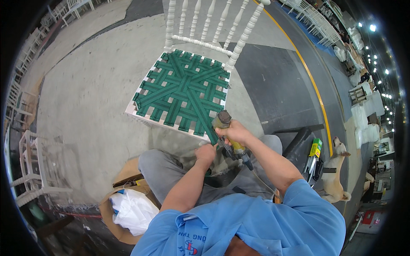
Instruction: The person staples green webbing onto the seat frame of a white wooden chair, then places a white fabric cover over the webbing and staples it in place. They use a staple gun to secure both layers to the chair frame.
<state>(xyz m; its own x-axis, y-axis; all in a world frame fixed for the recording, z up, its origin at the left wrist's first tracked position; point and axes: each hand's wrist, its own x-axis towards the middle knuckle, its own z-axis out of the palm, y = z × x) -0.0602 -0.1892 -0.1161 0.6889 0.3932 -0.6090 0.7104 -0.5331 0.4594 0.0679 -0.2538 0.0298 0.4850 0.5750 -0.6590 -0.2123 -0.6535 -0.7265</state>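
At six o'clock of the chair seat (pixel 181 91) we grip the staple gun (pixel 225 130) in our right hand (pixel 236 132) (fist closed), while our left hand (pixel 206 152) pinches the green webbing (pixel 210 132).

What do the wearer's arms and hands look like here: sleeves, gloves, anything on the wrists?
Both forearms are bare, coming in from the lower edge. The left hand and right hand wear no gloves. No watch, band or ring is visible. The shirt is light blue with short sleeves ending above the elbows, a collar, and red and blue lettering near the chest. Grey trousers cover the knees.
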